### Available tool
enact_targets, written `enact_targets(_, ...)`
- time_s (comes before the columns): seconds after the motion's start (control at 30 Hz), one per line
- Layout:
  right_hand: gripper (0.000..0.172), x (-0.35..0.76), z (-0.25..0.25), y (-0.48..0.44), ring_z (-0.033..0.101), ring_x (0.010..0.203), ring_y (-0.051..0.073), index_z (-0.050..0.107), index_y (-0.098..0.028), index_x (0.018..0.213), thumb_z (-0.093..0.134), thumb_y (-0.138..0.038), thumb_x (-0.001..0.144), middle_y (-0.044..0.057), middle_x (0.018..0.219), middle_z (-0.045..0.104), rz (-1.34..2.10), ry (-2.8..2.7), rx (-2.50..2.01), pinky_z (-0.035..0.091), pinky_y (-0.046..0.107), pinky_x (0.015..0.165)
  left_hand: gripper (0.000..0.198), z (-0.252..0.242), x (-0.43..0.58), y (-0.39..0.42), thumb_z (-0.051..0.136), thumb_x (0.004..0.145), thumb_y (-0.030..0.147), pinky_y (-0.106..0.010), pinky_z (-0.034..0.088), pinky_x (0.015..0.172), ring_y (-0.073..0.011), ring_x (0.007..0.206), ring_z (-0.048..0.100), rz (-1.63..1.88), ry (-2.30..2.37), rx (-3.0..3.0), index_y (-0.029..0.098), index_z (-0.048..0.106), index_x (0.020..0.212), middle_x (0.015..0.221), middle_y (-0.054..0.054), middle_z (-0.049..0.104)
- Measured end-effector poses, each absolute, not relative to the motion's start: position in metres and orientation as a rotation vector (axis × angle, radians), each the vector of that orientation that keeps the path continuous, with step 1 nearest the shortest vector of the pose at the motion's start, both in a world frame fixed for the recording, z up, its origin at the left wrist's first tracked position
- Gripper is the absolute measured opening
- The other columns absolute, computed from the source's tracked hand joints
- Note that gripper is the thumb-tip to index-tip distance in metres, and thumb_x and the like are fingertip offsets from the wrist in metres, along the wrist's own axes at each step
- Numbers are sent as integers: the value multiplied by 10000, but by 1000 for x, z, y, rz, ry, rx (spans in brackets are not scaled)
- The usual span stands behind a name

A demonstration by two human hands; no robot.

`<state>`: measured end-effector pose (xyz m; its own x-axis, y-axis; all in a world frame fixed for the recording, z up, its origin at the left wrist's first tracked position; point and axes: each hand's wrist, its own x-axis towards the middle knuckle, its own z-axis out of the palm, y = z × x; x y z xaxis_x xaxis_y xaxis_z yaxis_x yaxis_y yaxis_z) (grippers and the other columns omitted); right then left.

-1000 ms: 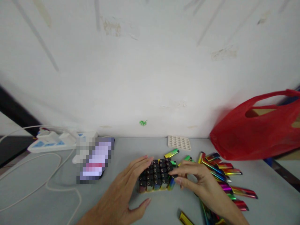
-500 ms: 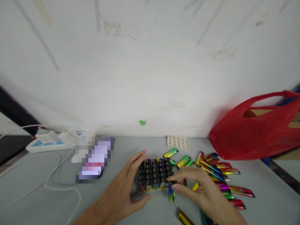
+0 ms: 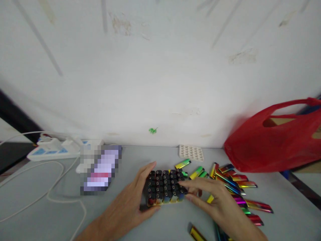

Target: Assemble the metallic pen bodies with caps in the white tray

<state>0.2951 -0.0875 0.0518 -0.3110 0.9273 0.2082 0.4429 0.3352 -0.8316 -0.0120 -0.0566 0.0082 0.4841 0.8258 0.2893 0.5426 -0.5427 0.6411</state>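
Observation:
A block of upright lighters [image 3: 166, 187] with black tops stands in rows in a shallow holder whose pale rim [image 3: 165, 203] shows along the near side. My left hand [image 3: 132, 197] is curved around the block's left end, fingers behind and thumb along the near left corner. At the near right corner, my right hand [image 3: 209, 195] pinches the top of a blue lighter [image 3: 181, 195], which stands in line with the front row. Its fingers partly cover the block's right side.
Loose shiny lighters [image 3: 238, 185] lie piled to the right, and another lighter [image 3: 197, 233] is at the front. Behind are a white perforated tray [image 3: 191, 152] and a red plastic bag [image 3: 271, 144]. A phone [image 3: 102, 169], power strip [image 3: 54, 152] and white cables lie left.
My right hand has moved the blue lighter from just in front of the block into the corner of its front row. My left thumb has closed in on the near left corner.

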Motion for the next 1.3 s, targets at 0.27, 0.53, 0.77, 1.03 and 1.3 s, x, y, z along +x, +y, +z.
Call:
enact_targets(0.27,326,303,53,-73,708,1120,332,730,-330,1410,583,-375,1122,87,1210,789,517,-1888,-1472,559,518,1005,1223,7,-14,-55,879,797,104,-669,544,1176,-402,1392,651,808,1161,2130,397,155,1738,1702,-151,447)
enact_targets(0.53,490,285,36,-53,418,1595,371,574,-376,1616,505,-250,1147,54,1781,425,347,-2409,-1486,399,672,1256,1362,13,-21,-50,855,706,-7,-604,593,1122,-363,1308,696,816,1175,2010,454,98,1741,1580,-113,539)
enact_targets(0.77,563,293,18,-72,351,1658,344,390,-458,1714,476,-337,1170,1,1816,334,350,-2431,-1536,340,662,1315,1328,23,-46,-32,863,736,56,-515,648,1032,-352,1246,717,754,1183,1998,393,95,1765,1550,-136,546)
enact_targets(1.03,506,300,43,-95,494,1576,370,560,-421,1625,566,-316,1130,23,1759,451,384,-2643,-1393,472,633,1247,1271,13,-33,-3,924,759,180,-618,560,1159,-400,1363,664,891,1249,1858,344,165,1765,1557,-161,586)
enact_targets(1.3,255,316,47,-31,683,1207,388,750,-182,1267,657,-117,1039,173,1291,743,-160,-2369,-1777,553,568,1043,970,-8,2,34,878,837,272,-630,546,1187,-370,1380,671,1093,1243,1912,249,306,1620,1547,-204,596)
